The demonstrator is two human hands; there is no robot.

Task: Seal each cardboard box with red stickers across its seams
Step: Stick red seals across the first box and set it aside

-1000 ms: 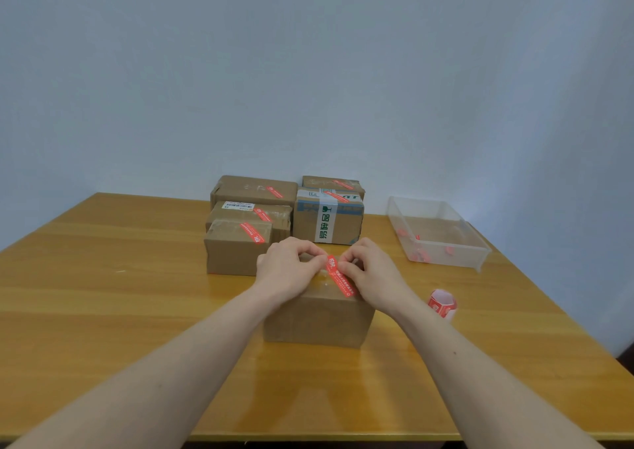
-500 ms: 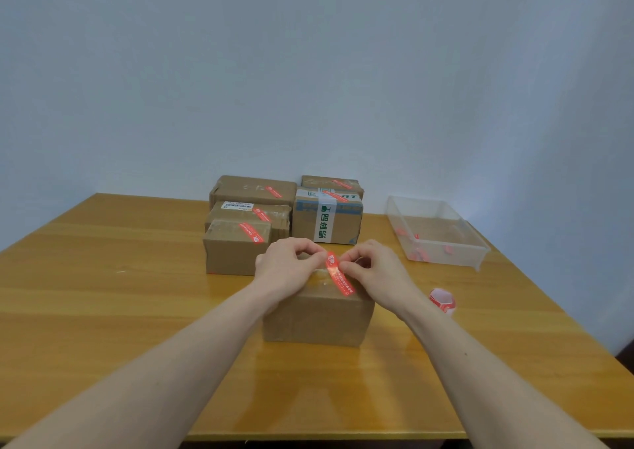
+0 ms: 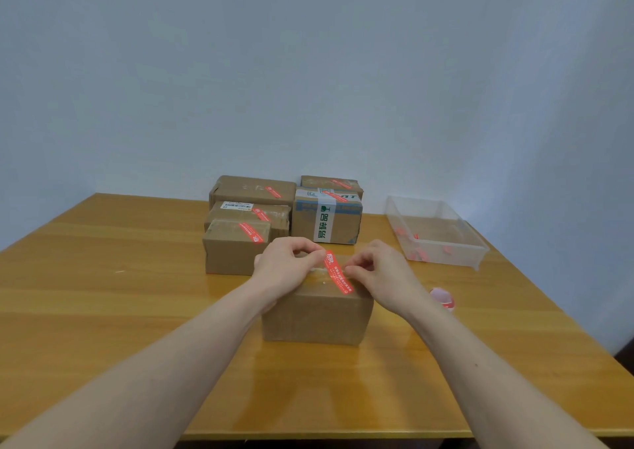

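Now pressing down a red sticker, lying flatter than a second ago, across the seam of the nearest cardboard box at 6 o'clock on the counter. Left hand pinching its far end, right hand with curled fingertips on its middle. Nearly sealed.

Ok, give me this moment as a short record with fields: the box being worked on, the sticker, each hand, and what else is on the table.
box in work: cardboard box, nearest the person
sticker: red sticker lying diagonally across its top seam
left hand: fingers pressing the sticker's far end
right hand: fingertips on the sticker's middle
sealed boxes: five behind, each with a red sticker
sticker roll: right of the box
clear bin: far right, red scraps inside
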